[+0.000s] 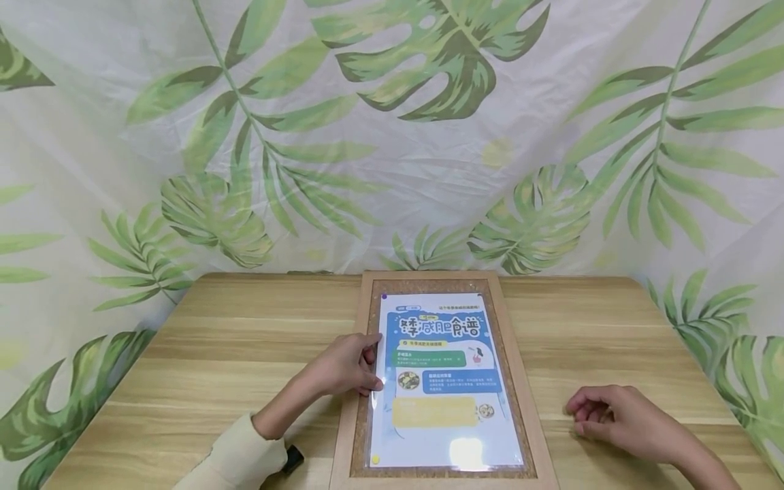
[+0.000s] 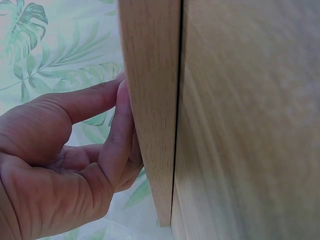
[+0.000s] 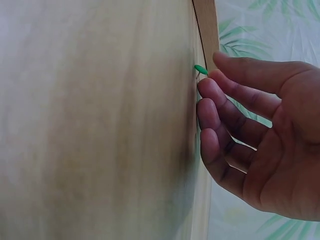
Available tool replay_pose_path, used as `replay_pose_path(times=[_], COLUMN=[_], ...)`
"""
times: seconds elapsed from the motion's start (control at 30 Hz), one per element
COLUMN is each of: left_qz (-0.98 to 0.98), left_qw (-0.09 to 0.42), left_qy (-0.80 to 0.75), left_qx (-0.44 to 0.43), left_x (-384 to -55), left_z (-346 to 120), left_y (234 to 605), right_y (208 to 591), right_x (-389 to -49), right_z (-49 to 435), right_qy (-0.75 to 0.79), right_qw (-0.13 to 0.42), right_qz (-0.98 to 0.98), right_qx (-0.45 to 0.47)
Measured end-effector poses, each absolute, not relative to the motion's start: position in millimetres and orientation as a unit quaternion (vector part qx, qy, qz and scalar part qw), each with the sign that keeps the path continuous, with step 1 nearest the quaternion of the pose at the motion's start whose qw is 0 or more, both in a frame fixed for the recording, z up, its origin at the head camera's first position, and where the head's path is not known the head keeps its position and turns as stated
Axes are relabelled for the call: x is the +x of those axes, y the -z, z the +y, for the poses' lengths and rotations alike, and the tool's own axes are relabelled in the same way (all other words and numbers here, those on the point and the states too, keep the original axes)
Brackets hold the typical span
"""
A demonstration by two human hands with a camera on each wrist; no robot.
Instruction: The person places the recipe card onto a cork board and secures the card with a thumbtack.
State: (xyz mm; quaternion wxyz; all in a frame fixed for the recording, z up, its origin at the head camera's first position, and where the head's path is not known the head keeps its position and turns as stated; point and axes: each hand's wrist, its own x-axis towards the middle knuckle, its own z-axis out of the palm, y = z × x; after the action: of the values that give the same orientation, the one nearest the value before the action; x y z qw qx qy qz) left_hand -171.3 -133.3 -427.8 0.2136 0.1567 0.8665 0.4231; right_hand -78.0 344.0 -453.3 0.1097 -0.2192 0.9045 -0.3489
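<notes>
My left hand [image 1: 343, 364] reaches over the wooden-framed cork board [image 1: 527, 408], its index finger and thumb resting on the left edge of a printed poster [image 1: 429, 435]. From the left wrist view, the fingers [image 2: 111, 135] lie against the frame's side. To the right of the board, my right hand [image 1: 627, 418] is low over the table with loosely bent fingers. A green thumbtack [image 3: 201, 70] shows at its thumb and index fingertips, pin tilted down toward the tabletop. Pins sit at the poster's corners: purple [image 1: 384, 297] top left, dark [image 1: 480, 295] top right, yellow [image 1: 376, 460] bottom left.
The board lies flat on a wood-grain table [image 1: 257, 320], its far end near the back edge. Behind hangs a leaf-patterned curtain [image 1: 404, 163]. A small black object [image 1: 294, 459] shows beside the left cuff.
</notes>
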Motion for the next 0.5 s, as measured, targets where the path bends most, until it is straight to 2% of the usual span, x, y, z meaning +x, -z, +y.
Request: replay_pose_path(times=[0.23,0.5], left_qz=[0.871,0.866], left_qw=[0.214,0.217], left_qy=[-0.414,-0.422], left_qx=[0.158,0.157], left_x=[-172.8,-172.1], left_z=[-132.5,-133.3], left_y=[427.4,427.5], right_y=[452.6,448.8], right_x=[-75.8,-75.1], right_z=[342.2,338.8], right_qy=[0.345,0.333], right_qw=[0.091,0.104], right_qz=[0.901,0.907], right_qx=[-0.247,-0.235])
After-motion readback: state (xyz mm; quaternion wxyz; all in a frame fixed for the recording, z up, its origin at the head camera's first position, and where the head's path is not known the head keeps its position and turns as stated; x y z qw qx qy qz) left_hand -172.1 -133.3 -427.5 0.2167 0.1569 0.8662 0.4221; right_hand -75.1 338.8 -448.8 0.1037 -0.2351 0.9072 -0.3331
